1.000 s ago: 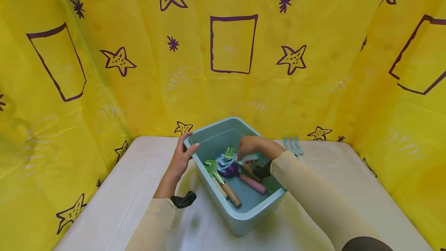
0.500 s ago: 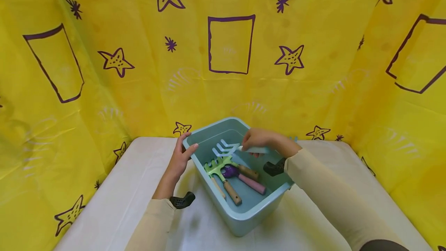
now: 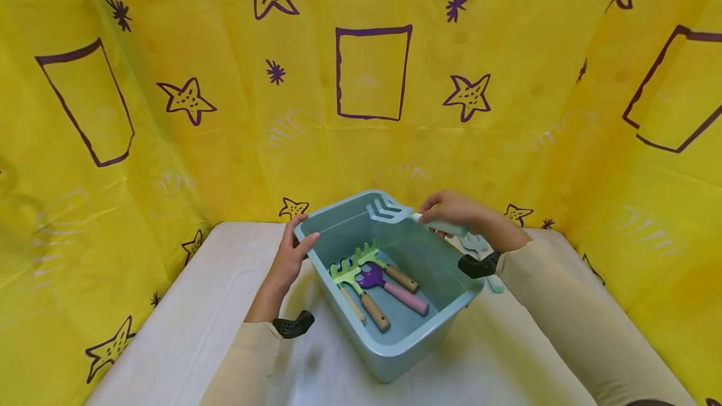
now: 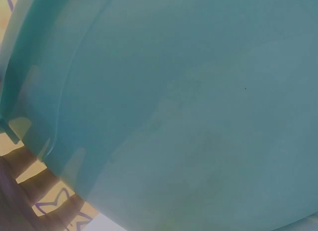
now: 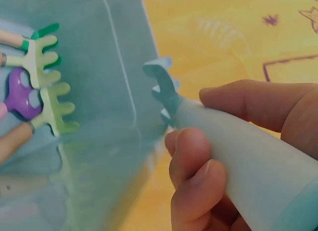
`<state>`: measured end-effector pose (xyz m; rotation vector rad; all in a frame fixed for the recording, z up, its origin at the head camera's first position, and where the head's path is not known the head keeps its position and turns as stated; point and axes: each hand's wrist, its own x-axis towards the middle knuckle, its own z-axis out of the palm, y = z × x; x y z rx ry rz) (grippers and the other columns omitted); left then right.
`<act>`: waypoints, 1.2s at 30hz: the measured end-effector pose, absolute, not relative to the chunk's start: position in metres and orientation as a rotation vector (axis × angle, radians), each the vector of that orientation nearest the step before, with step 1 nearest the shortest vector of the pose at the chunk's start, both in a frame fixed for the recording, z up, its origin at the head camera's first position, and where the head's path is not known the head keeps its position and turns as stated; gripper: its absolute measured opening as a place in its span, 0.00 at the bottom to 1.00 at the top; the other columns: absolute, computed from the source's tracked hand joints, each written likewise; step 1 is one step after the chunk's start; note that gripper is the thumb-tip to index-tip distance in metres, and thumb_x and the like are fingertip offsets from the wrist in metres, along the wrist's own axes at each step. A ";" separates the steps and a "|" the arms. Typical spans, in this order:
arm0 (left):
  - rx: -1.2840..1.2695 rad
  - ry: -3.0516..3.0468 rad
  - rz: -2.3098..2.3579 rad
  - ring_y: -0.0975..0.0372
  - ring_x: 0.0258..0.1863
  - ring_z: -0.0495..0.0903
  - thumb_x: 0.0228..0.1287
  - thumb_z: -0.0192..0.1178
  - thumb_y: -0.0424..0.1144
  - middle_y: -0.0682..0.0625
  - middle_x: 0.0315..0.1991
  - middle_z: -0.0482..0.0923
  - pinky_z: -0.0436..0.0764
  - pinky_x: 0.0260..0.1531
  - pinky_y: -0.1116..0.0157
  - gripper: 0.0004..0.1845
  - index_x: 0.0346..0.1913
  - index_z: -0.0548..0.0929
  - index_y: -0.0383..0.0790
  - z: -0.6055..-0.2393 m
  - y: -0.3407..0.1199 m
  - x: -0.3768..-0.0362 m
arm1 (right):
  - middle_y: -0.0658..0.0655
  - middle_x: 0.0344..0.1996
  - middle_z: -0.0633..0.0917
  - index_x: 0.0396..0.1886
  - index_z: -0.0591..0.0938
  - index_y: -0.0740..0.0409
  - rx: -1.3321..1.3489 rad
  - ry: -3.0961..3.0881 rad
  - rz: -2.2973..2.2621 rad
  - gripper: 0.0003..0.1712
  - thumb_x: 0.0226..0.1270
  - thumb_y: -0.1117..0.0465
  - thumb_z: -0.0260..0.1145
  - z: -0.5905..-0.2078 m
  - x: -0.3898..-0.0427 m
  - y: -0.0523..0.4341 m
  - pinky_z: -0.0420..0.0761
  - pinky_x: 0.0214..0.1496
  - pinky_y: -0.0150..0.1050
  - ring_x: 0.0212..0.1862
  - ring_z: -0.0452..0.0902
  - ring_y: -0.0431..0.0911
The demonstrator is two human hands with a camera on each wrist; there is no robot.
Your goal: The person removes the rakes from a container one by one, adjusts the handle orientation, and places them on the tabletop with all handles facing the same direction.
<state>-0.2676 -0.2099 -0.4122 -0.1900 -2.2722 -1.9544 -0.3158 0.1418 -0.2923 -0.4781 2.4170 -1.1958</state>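
Note:
My left hand (image 3: 289,260) grips the rim of a blue-green plastic bin (image 3: 389,351) at its far left side. In the left wrist view its fingers lie against the outer wall. My right hand (image 3: 455,208) pinches the pale handle of a light blue toy hand rake (image 3: 389,211), held above the bin's far right rim with its tines pointing left. In the right wrist view the thumb and fingers close round the handle (image 5: 238,146). Inside the bin lie green hand rakes (image 3: 345,271) with wooden handles and a purple-headed tool (image 3: 370,275) with a pink handle.
A light blue toy fork (image 3: 475,243) lies on the white-covered table (image 3: 169,324) right of the bin, partly hidden by my right arm. Yellow curtains (image 3: 372,143) with starfish drawings enclose the table at the back and both sides.
My right hand has lifted the light blue hand rake out of the bin and carried it right, toward the far right rim. My left hand keeps its grip on the bin.

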 end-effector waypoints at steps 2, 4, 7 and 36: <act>-0.183 -2.278 -1.943 0.45 0.64 0.65 0.70 0.56 0.50 0.42 0.69 0.59 0.66 0.61 0.42 0.33 0.72 0.55 0.52 -0.413 -0.210 -0.267 | 0.62 0.27 0.81 0.48 0.78 0.67 -0.470 2.430 -1.219 0.15 0.67 0.61 0.64 -0.290 -0.315 0.150 0.78 0.24 0.38 0.20 0.74 0.48; -0.175 -2.281 -1.934 0.45 0.64 0.65 0.70 0.56 0.50 0.42 0.69 0.59 0.66 0.61 0.43 0.33 0.72 0.56 0.53 -0.413 -0.209 -0.267 | 0.63 0.29 0.81 0.49 0.77 0.68 -0.467 2.441 -1.243 0.16 0.67 0.61 0.64 -0.289 -0.314 0.158 0.78 0.25 0.39 0.21 0.74 0.47; -0.186 -2.282 -1.931 0.44 0.65 0.64 0.70 0.56 0.50 0.42 0.69 0.58 0.65 0.61 0.42 0.32 0.72 0.55 0.52 -0.414 -0.209 -0.267 | 0.64 0.30 0.81 0.50 0.77 0.69 -0.455 2.470 -1.268 0.17 0.67 0.60 0.64 -0.288 -0.312 0.169 0.79 0.26 0.39 0.21 0.74 0.47; -0.195 -2.256 -1.956 0.44 0.64 0.65 0.71 0.55 0.48 0.41 0.69 0.59 0.66 0.61 0.42 0.33 0.73 0.54 0.48 -0.415 -0.210 -0.270 | 0.63 0.37 0.83 0.56 0.73 0.72 0.104 2.728 -1.495 0.24 0.71 0.56 0.60 -0.407 -0.282 0.262 0.82 0.32 0.40 0.29 0.79 0.48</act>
